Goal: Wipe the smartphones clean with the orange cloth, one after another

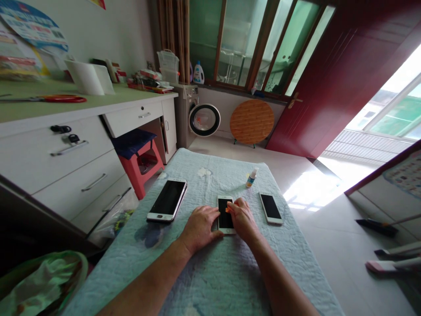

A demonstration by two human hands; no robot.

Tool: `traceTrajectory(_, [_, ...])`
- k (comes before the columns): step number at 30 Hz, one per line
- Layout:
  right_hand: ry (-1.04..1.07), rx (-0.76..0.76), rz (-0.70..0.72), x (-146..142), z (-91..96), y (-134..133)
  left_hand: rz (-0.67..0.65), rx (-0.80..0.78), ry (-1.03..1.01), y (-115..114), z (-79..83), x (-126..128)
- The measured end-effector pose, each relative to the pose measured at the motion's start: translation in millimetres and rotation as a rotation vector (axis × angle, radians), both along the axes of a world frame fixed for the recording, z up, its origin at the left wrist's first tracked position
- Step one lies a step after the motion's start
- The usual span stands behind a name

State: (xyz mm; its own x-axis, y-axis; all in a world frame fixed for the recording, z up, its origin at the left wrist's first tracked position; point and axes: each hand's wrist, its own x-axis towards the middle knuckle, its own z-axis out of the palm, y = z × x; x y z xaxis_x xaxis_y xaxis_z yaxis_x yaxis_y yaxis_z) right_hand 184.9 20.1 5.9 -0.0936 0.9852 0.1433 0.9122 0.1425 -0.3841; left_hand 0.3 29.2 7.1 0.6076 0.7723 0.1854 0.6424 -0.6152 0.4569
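A white smartphone [225, 223] with a dark screen lies face up on the cloth-covered table, between my hands. My left hand [202, 226] grips its left side, with the fingers along the edge and the thumb near the lower corner. Pinched in my right hand [242, 218] is a small orange cloth [228, 208], pressed against the right part of the screen. A larger white phone [168, 199] lies to the left, seemingly on top of a dark case or second device. Another white phone [270, 208] rests to the right. Behind it stands a small spray bottle [251, 177].
A pale blue quilted cloth [197, 276] covers the table. On the left are a counter with drawers [82, 149], a red stool [141, 166] and a waste bin [80, 272]. A washing machine [186, 109] with its door open stands behind, near a round wooden tabletop [251, 120].
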Motion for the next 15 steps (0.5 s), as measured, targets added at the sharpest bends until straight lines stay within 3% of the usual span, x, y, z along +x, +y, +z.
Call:
traceTrajectory(9, [0.122, -0.077, 0.350, -8.0, 16.8, -22.6, 0.003, 0.023, -0.048, 1.0, -4.8, 0.7])
traceTrajectory(15, [0.195, -0.219, 0.398, 3.1, 26.2, -26.1, -0.010, 0.009, -0.034, 2.1, -3.4, -0.4])
